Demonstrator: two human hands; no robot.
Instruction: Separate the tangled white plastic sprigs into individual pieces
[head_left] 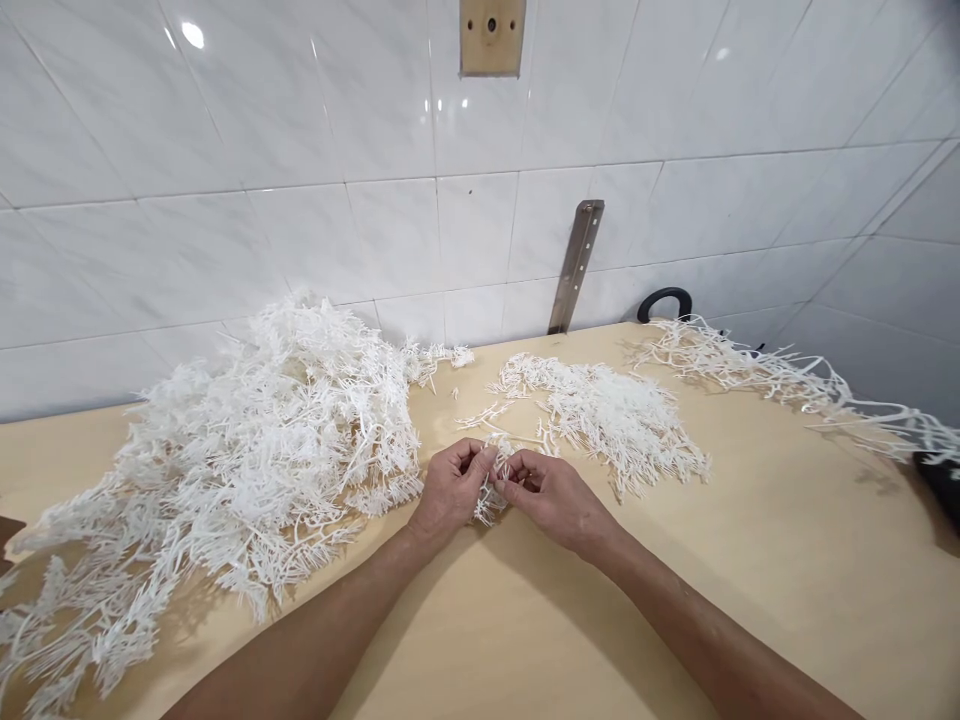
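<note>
Bare forearms (315,610) reach in over the bench (427,650), a pale, wood-coloured board, and the 2 hands meet well forward of its back edge, around a small sprig of white, finely forked, plastic-looking foliage (491,508). The left hand (454,485) is nearly closed, thumb pressed toward a bent forefinger with the sprig pinched between them. The right hand (555,495) seems to nip the same sprig between thumb and forefinger, its other fingers loosely curled; the fingers partly hide the exact grip.

For neat work here, I would keep both pinches close together and on firm stem rather than feathery tips, which look easy to bend or snap. Letting 1 hand stay steady while the other makes small turns should spare the sprig. Holding it low over the bench, as now, looks sensible: any bit that drops would land within reach.

Watch for snags on both sides. A large, tangled heap of white branching fronds (277,450) spreads from the bench's back edge toward its left side, just beside the left hand. Behind the fingers lie thin, loose white stems (499,412), and a flatter, smaller white pile (611,415) sits between the right hand and the back edge. Lifting slightly before turning would probably avoid catching these.
</note>
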